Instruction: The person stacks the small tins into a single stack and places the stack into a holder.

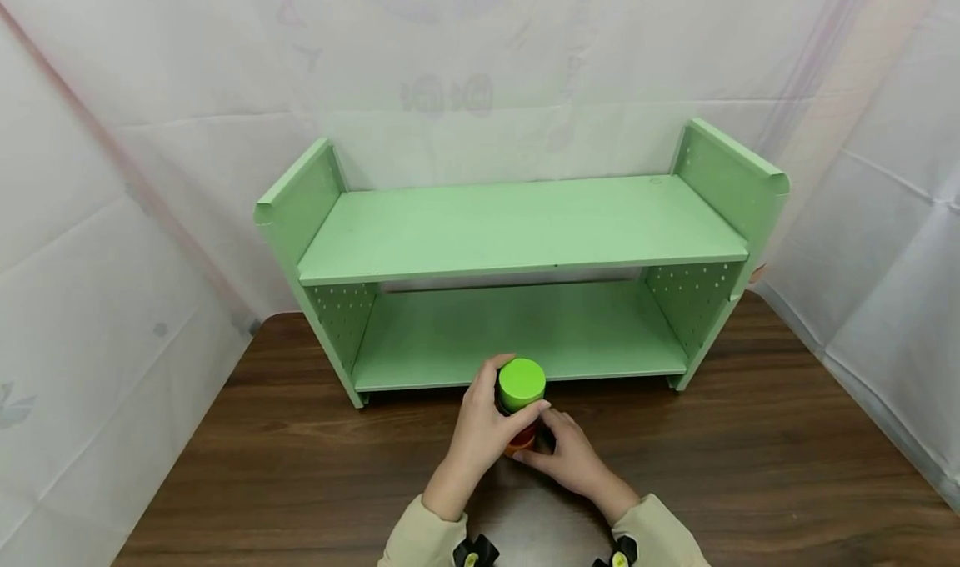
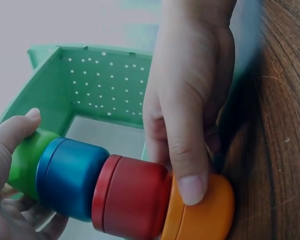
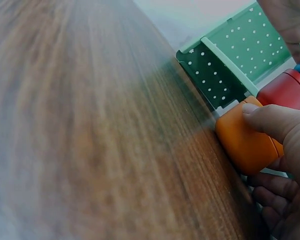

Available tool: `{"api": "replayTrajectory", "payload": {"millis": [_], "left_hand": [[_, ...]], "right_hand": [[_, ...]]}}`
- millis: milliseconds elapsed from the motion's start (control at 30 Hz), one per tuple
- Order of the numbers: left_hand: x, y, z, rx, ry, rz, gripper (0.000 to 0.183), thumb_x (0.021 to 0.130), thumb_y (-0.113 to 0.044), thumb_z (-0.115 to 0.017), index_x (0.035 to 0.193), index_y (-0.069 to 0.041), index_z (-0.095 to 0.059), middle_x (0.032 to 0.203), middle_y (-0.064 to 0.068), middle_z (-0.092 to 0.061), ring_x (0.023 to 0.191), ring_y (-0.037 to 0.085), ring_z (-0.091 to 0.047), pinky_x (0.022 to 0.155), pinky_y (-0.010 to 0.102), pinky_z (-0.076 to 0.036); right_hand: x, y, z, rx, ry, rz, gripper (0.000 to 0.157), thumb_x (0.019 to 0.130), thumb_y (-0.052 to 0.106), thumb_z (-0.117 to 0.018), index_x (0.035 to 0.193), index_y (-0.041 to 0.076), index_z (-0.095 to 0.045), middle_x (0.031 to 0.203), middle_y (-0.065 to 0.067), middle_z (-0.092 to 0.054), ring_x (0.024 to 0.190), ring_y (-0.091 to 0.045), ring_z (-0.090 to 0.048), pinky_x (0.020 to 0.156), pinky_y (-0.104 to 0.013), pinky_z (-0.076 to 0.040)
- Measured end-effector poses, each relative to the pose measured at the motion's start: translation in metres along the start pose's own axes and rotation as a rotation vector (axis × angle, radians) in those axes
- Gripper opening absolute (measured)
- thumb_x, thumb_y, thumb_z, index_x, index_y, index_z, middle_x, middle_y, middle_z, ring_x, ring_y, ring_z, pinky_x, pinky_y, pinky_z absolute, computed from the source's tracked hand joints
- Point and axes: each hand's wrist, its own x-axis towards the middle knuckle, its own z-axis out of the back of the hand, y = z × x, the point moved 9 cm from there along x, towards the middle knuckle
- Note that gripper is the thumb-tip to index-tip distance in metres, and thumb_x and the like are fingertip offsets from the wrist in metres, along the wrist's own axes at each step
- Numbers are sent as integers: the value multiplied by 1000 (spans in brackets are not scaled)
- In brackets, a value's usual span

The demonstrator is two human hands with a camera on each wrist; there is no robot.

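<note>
Green tops the upright canister stack (image 2: 130, 192), its long axis running down through the blue canister (image 2: 72, 177) and red canister (image 2: 137, 197) to the orange canister (image 2: 207, 212) at the wood-grain tabletop (image 1: 300, 467). Your left hand (image 1: 477, 425) is clasped round the green canister (image 1: 522, 381), your right hand (image 1: 576, 459) round the orange one. Just behind lies the lower front edge (image 1: 607, 375) of the shelf (image 1: 525, 225), with a roomy bay (image 1: 517, 325) beyond and tabletop stretching out to either side.

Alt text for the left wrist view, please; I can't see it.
A green container, blue container, red container and orange container are stacked end to end, orange nearest the wooden tabletop. The left hand grips the green end, the right hand the orange; a green perforated shelf stands behind.
</note>
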Motion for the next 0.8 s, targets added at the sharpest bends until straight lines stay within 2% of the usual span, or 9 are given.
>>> {"api": "replayTrajectory", "payload": {"millis": [267,800], "left_hand": [[0,0,-1,-21,19,7,65,78,-22,-79,131,-2,-46,121,14,-58,107,27,-59,87,46,-49],[-2,1,2,-16,31,3,65,78,-21,-79,131,-5,-46,121,13,-58,107,27,-59,87,46,-50]], "right_hand": [[1,6,1,-26,-16,56,67,79,32,-77,136,8,-50,132,-13,-56,119,-35,-52,95,-58,-41],[1,3,0,-41,-7,6,67,78,34,-78,134,9,-52,130,-13,-57,119,-36,-51,95,-58,-40]]}}
